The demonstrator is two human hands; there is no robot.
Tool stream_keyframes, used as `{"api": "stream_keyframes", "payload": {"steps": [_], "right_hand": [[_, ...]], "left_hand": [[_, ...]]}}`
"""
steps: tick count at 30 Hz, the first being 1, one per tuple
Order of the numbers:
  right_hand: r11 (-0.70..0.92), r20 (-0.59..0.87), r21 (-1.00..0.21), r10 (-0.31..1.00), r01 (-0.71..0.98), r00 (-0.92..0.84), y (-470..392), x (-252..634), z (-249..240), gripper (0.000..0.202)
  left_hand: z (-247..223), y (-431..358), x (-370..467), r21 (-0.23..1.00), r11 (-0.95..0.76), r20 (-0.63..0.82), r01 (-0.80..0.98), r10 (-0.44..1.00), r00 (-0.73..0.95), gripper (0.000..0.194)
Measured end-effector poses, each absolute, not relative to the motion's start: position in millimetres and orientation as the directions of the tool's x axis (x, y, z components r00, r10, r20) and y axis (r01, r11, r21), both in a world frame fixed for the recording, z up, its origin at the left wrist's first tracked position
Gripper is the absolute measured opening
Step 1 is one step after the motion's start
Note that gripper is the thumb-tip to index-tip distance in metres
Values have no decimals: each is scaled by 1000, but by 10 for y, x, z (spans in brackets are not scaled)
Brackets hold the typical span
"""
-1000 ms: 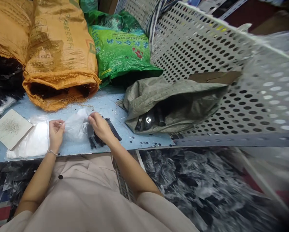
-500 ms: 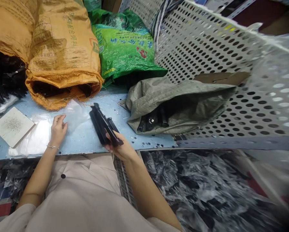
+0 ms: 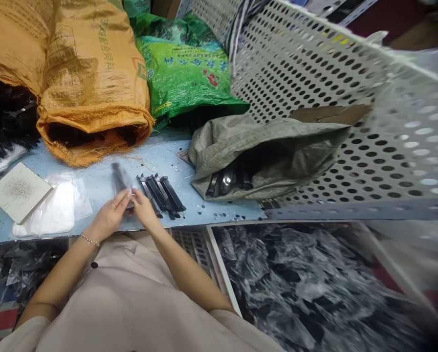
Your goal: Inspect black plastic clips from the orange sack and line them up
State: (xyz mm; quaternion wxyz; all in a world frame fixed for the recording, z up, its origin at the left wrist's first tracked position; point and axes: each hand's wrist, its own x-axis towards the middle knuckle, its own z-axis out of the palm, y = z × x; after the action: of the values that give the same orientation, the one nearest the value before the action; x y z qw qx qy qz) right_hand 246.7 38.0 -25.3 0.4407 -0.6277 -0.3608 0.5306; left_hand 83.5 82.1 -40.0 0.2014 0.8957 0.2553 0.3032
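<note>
My left hand and my right hand meet at the front edge of the blue tabletop, fingers closed on a clear plastic bag. A long black plastic part shows dimly inside the bag, blurred by motion. My fingertips hide the bag's near end. Just right of my right hand, several slim black plastic parts lie side by side on the tabletop. To the left of my left hand is a stack of clear plastic bags.
A square white tile overlaps the bag stack. Behind stand an orange woven sack, a green sack and an open grey sack holding black parts. A perforated white panel rises at right. Bagged parts fill a container below.
My right hand has laid the bundle of black parts on the tabletop and moved left to the bag. My left hand has moved right with the bag, which now has a black part in it.
</note>
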Motion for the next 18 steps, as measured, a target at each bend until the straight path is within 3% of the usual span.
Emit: {"api": "stream_keyframes", "payload": {"steps": [3,7,9,11,12,14,16,18], "right_hand": [[-206,-169,-934,975,293,146,336,2344,-197,33],[94,1,-905,976,416,-217,191,2550,-78,37],[77,-3,-785,992,615,-128,153,2830,-35,37],[-133,-42,-516,991,846,130,146,3103,-20,35],[-229,-61,-362,973,904,222,150,3200,-24,32],[-261,-122,-147,962,954,244,162,3282,-49,29],[-185,-161,-106,973,977,167,172,3242,-82,30],[-157,-189,-155,974,975,126,180,3170,-111,33]], "left_hand": [[-277,758,837,598,-761,418,250,562,714,73],[281,578,291,716,-633,392,294,713,581,21],[639,381,-221,777,-494,253,392,814,524,10],[839,166,-743,767,-359,-27,532,810,585,8],[830,72,-959,733,-277,-226,621,762,606,9],[572,-62,-1247,583,-93,-545,807,692,473,16],[89,-129,-1359,360,55,-726,931,644,243,14],[-407,-155,-1377,199,135,-782,971,618,74,8]]}}
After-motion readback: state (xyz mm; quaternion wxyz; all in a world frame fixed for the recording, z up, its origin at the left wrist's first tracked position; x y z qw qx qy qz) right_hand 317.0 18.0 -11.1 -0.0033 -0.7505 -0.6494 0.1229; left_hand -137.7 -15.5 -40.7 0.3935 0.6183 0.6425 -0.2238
